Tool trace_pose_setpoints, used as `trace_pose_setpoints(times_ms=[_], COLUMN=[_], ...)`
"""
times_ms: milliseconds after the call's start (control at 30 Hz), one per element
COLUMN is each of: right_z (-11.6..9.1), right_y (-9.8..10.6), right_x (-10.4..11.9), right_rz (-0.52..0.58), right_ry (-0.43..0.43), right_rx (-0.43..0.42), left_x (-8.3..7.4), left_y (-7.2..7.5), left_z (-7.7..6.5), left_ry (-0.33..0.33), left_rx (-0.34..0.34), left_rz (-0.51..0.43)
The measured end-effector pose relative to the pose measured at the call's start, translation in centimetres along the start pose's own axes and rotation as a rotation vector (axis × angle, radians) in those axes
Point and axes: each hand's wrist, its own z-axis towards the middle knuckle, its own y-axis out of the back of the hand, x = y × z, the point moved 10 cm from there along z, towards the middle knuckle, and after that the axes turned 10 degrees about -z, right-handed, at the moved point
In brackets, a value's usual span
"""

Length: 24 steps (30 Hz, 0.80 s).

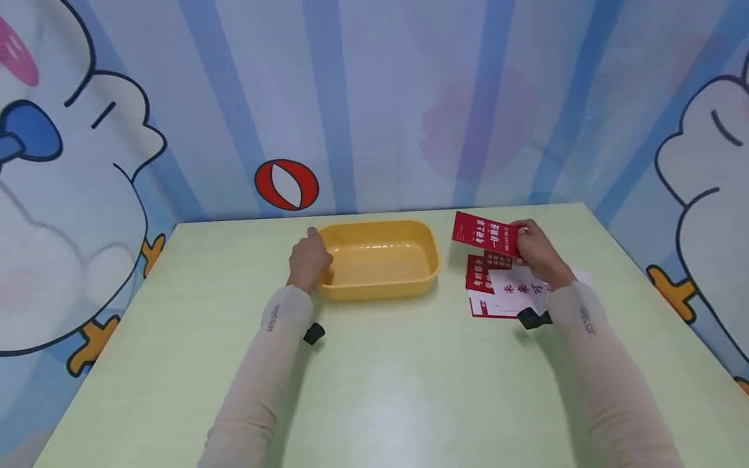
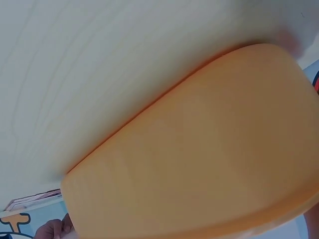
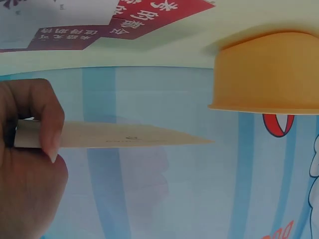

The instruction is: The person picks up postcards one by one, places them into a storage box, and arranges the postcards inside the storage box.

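A yellow plastic basin [image 1: 380, 292] stands on the table, and its side wall [image 2: 189, 149] fills much of the left wrist view. My left hand [image 1: 309, 260] grips the basin's left rim. To the right, my right hand [image 1: 541, 253] pinches a red card [image 1: 484, 234] with white lettering and holds it above the table. The card's pale underside [image 3: 114, 135] shows in the right wrist view, gripped between thumb and fingers. Below that hand lies a loose pile of red and white cards [image 1: 515, 286], partly covered by the right hand and wrist.
The pale green table [image 1: 409, 390] ends at a blue striped backdrop [image 1: 386, 117] with cartoon figures on both sides. Small black pieces [image 1: 314, 333] stick out beside both wrists. The card pile lies right of the basin, with a gap between.
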Motion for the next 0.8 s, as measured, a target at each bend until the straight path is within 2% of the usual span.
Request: trace_pose_setpoints(times_ms=[233,467,533,700,800], right_z=[0.3,5.6,5.2,1.1,-0.1], right_y=[0.1,0.2,-0.1,-0.9,-1.1], right_x=[0.7,-3.0,-2.5,1.5,2.9], right_rz=[-0.036,-0.053,-0.028,0.043,0.064], right_ry=[0.037,0.063,0.061,0.037,0.022], right_rx=[-0.078,-0.156,-0.145,-0.105,-0.104], left_x=[-0.1,0.1,0.0,0.0,0.0], left_y=[0.2,0.0,0.0,-0.1,0.0], left_z=[-0.4,0.2,0.3,0.6,0.6], left_ry=[-0.011,0.008,0.003,-0.018,-0.022], left_rx=[-0.013,0.0,-0.002,-0.017,-0.029], left_rz=[0.007,0.001,0.012,0.072,0.097])
